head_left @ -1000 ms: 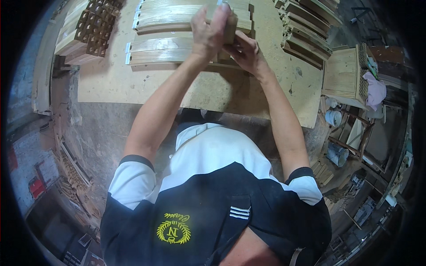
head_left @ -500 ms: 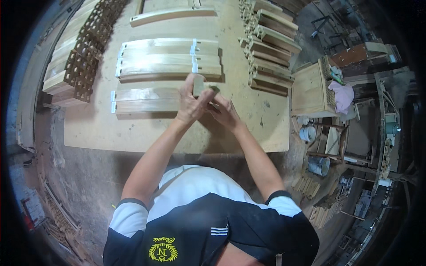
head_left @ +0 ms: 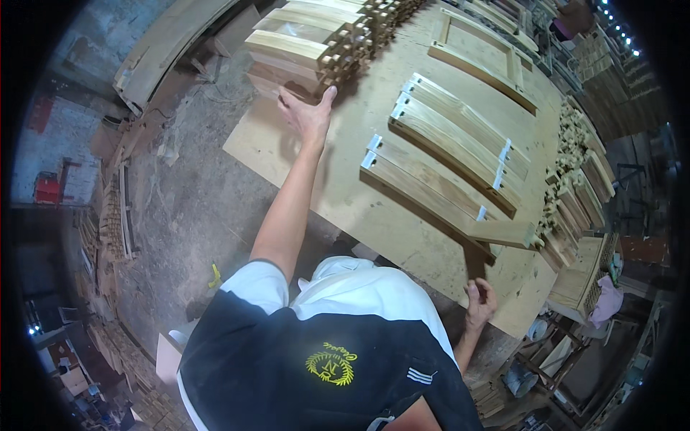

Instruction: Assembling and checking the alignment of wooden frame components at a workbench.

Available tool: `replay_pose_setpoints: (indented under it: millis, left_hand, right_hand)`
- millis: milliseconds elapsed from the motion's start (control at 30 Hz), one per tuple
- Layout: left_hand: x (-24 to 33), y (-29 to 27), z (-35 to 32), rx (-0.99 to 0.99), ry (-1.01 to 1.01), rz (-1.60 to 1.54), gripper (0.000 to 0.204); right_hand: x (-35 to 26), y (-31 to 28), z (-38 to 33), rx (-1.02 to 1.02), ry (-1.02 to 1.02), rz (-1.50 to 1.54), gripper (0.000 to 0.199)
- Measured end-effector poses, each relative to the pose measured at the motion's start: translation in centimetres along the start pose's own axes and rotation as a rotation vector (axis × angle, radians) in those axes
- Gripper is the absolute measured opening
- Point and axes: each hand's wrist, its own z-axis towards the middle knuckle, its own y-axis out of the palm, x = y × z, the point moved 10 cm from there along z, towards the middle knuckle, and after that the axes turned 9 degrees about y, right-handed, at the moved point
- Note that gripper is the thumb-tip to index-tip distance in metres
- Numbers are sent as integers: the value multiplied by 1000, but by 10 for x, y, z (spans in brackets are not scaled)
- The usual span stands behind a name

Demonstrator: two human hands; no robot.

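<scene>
Head view showed a wooden rail (head_left: pixel 497 232) newly let go over two boards (head_left: pixel 431 177), right of the mortised stack (head_left: pixel 287 47), freeing the worker's left hand (head_left: pixel 305 118), fingers spread, to reach that stack, while the right hand (head_left: pixel 481 305) curled, fingertip contact unclear to me.

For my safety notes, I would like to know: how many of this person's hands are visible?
2. The left hand is at the near end of the wood stack; the right hand is by the table's front edge. Neither is hidden.
</scene>
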Motion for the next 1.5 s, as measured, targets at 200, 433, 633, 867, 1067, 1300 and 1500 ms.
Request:
replay_pose_setpoints:
  millis: [200,433,633,867,1067,1300,1500]
  left_hand:
    - [-61,7,34,-49,-66,-197,106]
    - [-114,5,59,-157,-552,-656,69]
    - [-95,-23,-2,-398,-655,-1284,39]
    - [-62,-70,-119,-848,-777,-1562,97]
    - [-28,-50,-129,-1142,-808,-1613,90]
    - [12,-30,-84,-1553,-385,-797,73]
    - [113,4,-47,-1781,57,-364,38]
  right_hand:
    - [-109,120,8,-246,-278,-182,24]
    - [-114,158,15,-295,-206,-17,24]
    - [-163,211,6,-430,-293,-172,24]
    - [-204,268,7,-612,-300,-55,23]
    - [-240,304,2,-727,-396,-129,22]
    - [-303,338,-23,-315,-1135,-866,62]
    - [-234,357,38,-585,-610,-830,70]
